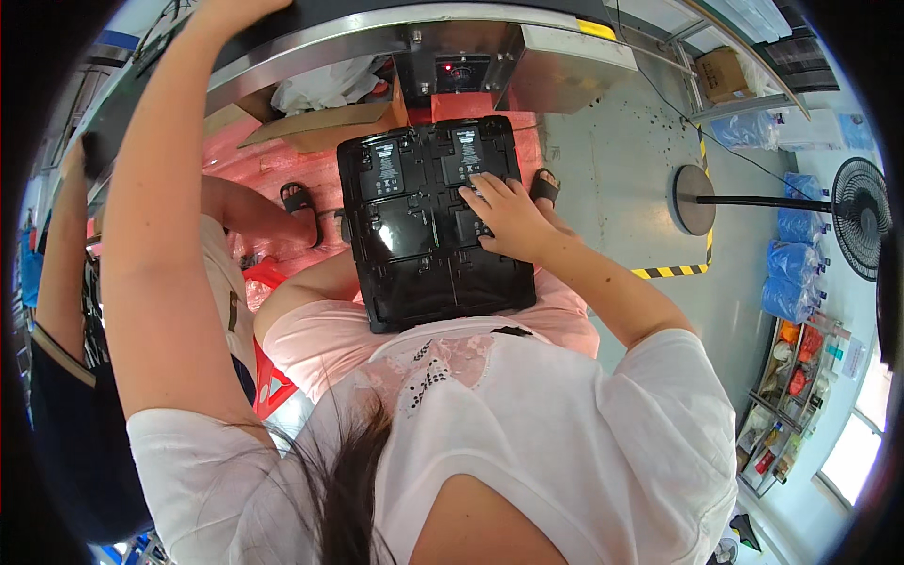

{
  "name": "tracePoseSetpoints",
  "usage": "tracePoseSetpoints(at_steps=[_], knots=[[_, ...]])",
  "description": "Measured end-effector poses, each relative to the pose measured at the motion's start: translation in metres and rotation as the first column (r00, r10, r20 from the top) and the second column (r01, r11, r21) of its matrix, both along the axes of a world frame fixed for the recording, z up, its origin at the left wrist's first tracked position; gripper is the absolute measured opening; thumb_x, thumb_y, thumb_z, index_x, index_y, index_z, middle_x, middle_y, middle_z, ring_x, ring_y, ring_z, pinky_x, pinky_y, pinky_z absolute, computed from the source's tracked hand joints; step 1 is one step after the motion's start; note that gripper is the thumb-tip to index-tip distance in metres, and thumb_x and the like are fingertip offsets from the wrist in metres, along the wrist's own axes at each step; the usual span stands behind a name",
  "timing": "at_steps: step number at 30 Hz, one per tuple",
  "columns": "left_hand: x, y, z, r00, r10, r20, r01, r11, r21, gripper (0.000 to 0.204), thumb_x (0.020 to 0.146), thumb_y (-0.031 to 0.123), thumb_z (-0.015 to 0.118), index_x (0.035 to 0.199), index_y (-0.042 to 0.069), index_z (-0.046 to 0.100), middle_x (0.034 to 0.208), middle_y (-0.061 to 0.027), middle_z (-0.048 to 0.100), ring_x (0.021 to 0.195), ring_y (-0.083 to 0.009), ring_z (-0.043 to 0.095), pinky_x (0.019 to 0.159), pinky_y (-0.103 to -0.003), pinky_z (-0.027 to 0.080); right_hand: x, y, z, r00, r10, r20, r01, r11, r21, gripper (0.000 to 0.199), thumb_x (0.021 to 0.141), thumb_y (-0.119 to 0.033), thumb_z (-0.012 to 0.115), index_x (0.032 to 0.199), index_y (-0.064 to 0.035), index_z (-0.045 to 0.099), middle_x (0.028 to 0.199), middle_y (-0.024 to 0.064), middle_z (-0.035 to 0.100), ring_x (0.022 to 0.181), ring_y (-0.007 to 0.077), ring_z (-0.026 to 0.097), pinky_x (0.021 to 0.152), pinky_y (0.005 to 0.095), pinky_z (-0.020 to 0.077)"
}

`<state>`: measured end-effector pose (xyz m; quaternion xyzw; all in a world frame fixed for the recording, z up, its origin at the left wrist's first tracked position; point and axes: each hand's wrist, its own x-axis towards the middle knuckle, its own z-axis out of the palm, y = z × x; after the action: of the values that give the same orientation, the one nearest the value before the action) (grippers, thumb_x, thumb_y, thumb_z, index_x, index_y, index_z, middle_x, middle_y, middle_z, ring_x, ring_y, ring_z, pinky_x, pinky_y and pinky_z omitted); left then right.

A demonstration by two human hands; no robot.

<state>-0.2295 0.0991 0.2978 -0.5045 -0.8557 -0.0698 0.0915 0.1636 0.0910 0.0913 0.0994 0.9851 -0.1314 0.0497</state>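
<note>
A black plastic tray (408,287) with several compartments lies across my lap. Flat black battery packs with printed labels sit in it: one pack (384,168) at the far left and another pack (463,151) at the far right. My right hand (513,221) rests on the tray's right side with fingers spread, touching a third dark piece, partly hidden beneath them. My left arm stretches up to the bench, where my left hand (235,11) is cut off by the top edge, so its fingers are mostly hidden.
The metal-edged bench (367,40) runs across the far side, with a cardboard box (330,130) below it. A co-worker's arm (61,245) and leg are close on my left. A standing fan (859,218) and shelves (789,405) are at the right.
</note>
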Motion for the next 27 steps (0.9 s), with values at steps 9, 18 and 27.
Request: tracePoseSetpoints(at_steps=[9,18,27], knots=[[0.088,-0.068,0.0,0.984,-0.171,0.042,0.16,0.967,0.196,0.065,0.073,0.034,0.067,0.123,-0.002,0.046,0.108,-0.0232,0.057,0.098,-0.0328,0.057,0.085,-0.039,0.045,0.024,-0.019,-0.017,0.976,-0.162,-0.148,0.162,0.987,-0.009,0.064,0.073,-0.027,0.068,0.127,-0.0052,0.043,0.135,0.0116,0.042,0.127,0.0271,0.036,0.097,0.0552,0.0329],[0.197,-0.164,-0.105,0.753,-0.047,0.657,0.001,0.998,0.07,0.074,0.068,0.037,0.07,0.119,-0.011,0.046,0.09,-0.0265,0.061,0.09,-0.0359,0.062,0.077,-0.041,0.049,0.026,-0.051,-0.044,0.938,-0.207,-0.276,0.236,0.969,0.076,0.052,0.087,-0.034,0.054,0.13,-0.006,0.044,0.143,0.0082,0.034,0.134,0.0247,0.028,0.104,0.0567,0.0226],[0.227,-0.18,-0.227,0.872,0.277,0.403,-0.228,0.959,-0.167,0.086,0.077,0.042,0.065,0.134,-0.008,0.026,0.111,-0.0232,0.053,0.097,-0.0378,0.057,0.082,-0.043,0.049,0.028,-0.051,-0.05,0.923,-0.252,-0.291,0.281,0.958,0.063,0.054,0.087,-0.038,0.051,0.131,-0.0068,0.043,0.144,0.0078,0.033,0.134,0.0239,0.027,0.106,0.0558,0.018]])
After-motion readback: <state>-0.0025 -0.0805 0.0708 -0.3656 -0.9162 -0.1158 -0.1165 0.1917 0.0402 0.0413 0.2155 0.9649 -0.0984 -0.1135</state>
